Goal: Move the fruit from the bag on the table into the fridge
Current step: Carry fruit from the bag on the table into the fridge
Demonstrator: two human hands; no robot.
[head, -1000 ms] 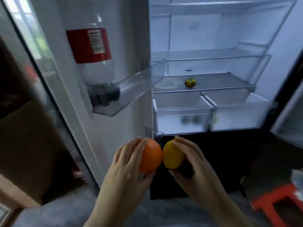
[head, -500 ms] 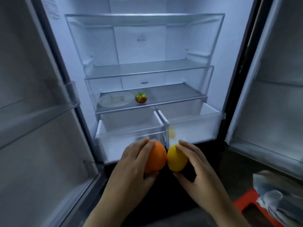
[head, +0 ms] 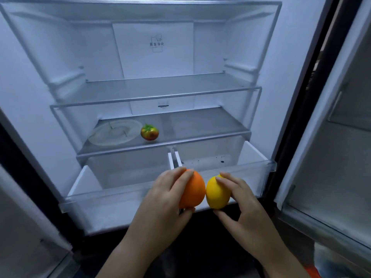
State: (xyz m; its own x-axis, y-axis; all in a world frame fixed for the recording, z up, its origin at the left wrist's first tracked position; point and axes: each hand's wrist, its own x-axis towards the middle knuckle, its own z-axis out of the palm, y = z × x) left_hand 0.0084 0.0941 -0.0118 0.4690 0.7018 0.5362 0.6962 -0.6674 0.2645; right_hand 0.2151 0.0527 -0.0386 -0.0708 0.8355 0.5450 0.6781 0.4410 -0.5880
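Note:
My left hand point(head: 162, 199) grips an orange point(head: 193, 190); my right hand point(head: 239, 199) grips a yellow lemon point(head: 216, 194). The two fruits touch side by side, held just in front of the fridge's pulled-out crisper drawers point(head: 124, 199). The fridge point(head: 156, 57) stands open in front of me, lit inside. On its lower glass shelf point(head: 200, 125) sits a red-green tomato-like fruit point(head: 149, 132) beside a clear round plate point(head: 115, 134). The bag and table are out of view.
The upper glass shelf point(head: 160, 87) holds nothing. The right door point(head: 331, 137) swings open at the right with its door bins; the left door point(head: 24, 217) is open at the left. Something red point(head: 313, 272) shows at the bottom right on the floor.
My view has swung right and closer to the fridge interior; the left door bottle has left the frame. Both hands, still holding the fruits, now sit in front of the drawers.

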